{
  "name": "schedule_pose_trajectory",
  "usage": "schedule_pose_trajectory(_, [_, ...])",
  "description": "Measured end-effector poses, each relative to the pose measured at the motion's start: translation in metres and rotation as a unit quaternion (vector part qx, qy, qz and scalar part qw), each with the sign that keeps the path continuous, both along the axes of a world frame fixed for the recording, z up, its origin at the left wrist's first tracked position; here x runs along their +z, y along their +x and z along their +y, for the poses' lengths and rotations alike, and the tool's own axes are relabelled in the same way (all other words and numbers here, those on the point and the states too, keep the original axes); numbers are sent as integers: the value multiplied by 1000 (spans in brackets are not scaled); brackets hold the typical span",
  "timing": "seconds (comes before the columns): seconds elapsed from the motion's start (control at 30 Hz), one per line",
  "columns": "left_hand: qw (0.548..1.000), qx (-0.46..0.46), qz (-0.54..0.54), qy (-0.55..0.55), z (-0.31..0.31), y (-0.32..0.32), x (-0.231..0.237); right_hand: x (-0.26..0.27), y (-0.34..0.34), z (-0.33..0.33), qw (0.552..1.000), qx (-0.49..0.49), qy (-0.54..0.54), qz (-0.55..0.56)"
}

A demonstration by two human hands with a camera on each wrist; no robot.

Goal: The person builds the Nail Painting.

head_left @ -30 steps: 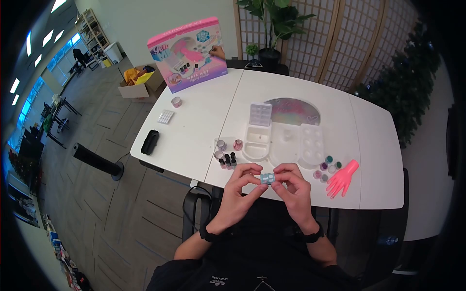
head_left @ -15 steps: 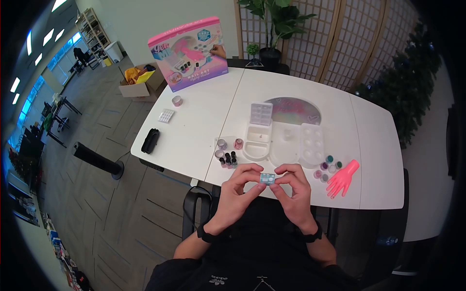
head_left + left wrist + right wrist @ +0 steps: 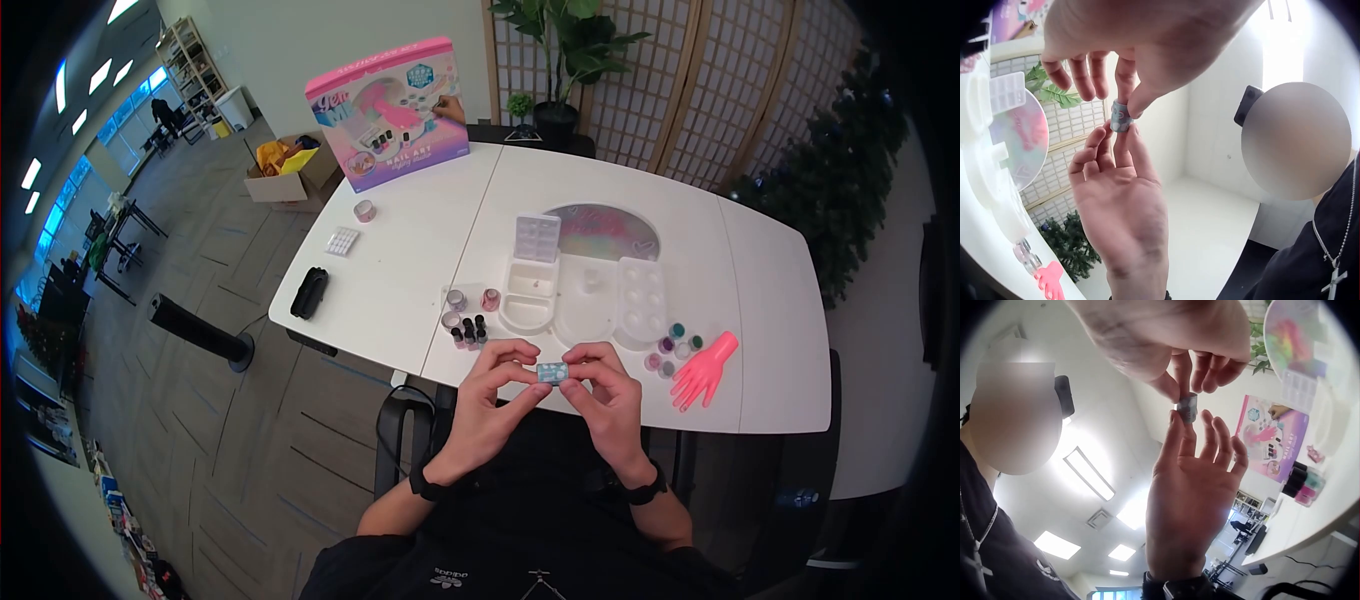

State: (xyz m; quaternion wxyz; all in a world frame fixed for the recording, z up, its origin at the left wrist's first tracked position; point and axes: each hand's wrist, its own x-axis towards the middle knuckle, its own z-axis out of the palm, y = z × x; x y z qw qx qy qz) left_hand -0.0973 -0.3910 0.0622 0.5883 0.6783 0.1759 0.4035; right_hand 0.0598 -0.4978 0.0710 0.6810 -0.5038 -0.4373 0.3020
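Observation:
Both hands hold a small teal cylinder with white print [image 3: 552, 373] just above the table's near edge. My left hand [image 3: 492, 400] pinches one end between thumb and fingertips, and my right hand [image 3: 607, 398] pinches the other. Seen in the left wrist view, the cylinder [image 3: 1120, 117] is short and patterned with pale shapes. Its ends are partly covered by fingertips, as the right wrist view of the cylinder [image 3: 1187, 409] also shows. Beyond the hands stands a white nail-art station [image 3: 585, 318] with a compartment tray and a shiny oval panel.
Nail polish bottles [image 3: 469, 333] with black caps stand left of the station. Right of it are several small pots [image 3: 667, 343] and a pink model hand [image 3: 706, 370]. A black case [image 3: 310, 293] lies at the left edge, and a nail-art box [image 3: 390, 115] stands at the back.
The cylinder has turned a little between the fingertips, so its white print shows differently. Both hands stay almost in the same place, still pinching it.

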Motion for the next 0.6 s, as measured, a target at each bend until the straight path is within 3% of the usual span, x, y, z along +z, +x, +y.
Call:
schedule_pose_trajectory(0.37, [1000,-2,5,4,-5,1,2,-1,-1,-3,992,-60,35,-107])
schedule_pose_trajectory(0.6, [970,-104,-55,-215,-4,-2,11,2,-1,-3,965,-107,39,-236])
